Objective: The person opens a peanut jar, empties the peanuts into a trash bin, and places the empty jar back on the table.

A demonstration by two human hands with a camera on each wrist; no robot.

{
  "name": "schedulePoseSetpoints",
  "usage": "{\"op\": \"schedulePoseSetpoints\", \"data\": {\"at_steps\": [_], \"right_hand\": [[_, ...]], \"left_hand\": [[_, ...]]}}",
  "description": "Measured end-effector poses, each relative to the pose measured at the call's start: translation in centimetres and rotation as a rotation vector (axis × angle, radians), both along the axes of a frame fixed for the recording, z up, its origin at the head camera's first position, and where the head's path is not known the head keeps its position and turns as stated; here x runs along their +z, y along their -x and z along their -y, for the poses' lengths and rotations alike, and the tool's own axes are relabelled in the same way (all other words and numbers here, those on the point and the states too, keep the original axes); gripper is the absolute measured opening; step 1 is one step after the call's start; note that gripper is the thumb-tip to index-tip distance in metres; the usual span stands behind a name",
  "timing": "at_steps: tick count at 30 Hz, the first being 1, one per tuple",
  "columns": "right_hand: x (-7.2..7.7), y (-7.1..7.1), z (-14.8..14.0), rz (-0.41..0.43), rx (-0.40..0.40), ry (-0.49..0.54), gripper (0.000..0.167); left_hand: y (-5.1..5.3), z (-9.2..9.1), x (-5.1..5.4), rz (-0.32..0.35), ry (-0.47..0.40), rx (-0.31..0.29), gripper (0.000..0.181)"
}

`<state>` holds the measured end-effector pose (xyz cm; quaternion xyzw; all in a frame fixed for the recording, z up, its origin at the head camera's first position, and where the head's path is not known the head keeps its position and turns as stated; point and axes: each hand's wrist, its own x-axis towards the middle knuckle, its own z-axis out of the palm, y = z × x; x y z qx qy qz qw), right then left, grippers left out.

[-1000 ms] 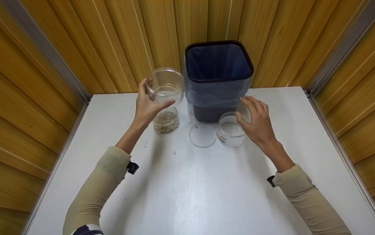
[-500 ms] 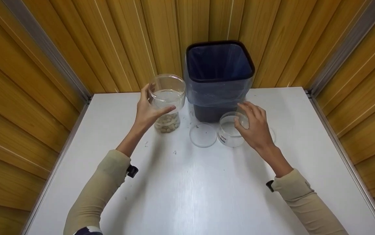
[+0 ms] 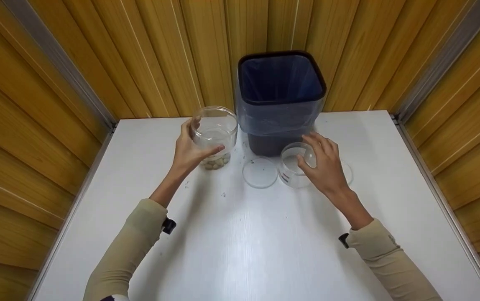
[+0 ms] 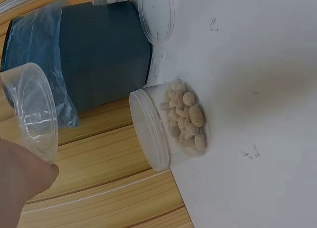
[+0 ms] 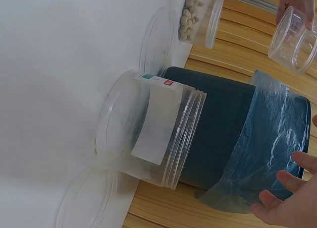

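Observation:
My left hand (image 3: 190, 151) grips a clear plastic jar (image 3: 215, 136) by its side, with the thumb in front. Directly below, and apart from it in the left wrist view, stands a lidded clear jar (image 4: 168, 124) part-filled with pale brown, nut-like pieces (image 4: 185, 116). My right hand (image 3: 325, 165) hovers over an open, clear labelled jar (image 5: 148, 131), its fingers loosely bent and nothing between them. In the right wrist view, its fingers are apart from that jar's rim.
A dark bin (image 3: 265, 144) with a bluish liner (image 3: 279, 117) stands behind the jars. One clear lid (image 3: 260, 172) lies between the jars, and another (image 5: 86, 198) lies right of the labelled jar. Wood-patterned panels (image 3: 160, 54) enclose the white table (image 3: 240, 242).
My left hand has lowered its jar toward the lidded jar. The right hand has shifted slightly left and down over the labelled jar.

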<state>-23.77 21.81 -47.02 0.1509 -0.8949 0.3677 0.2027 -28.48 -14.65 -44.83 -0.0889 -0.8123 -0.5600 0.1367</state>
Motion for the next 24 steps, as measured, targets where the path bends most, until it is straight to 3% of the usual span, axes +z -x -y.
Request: {"op": "schedulePoseSetpoints", "data": {"at_steps": [9, 18, 24], "right_hand": [[-0.2, 0.0, 0.2, -0.009, 0.002, 0.007, 0.052], [-0.6, -0.1, 0.5, 0.019, 0.006, -0.001, 0.053], [-0.7, -0.2, 0.8, 0.049, 0.012, -0.011, 0.056]], "left_hand": [[-0.7, 0.6, -1.4, 0.016, 0.072, 0.037, 0.110], [-1.1, 0.9, -3.3, -0.019, 0.086, 0.065, 0.123], [-1.5, 0.9, -4.2, -0.007, 0.087, 0.065, 0.119]]}}
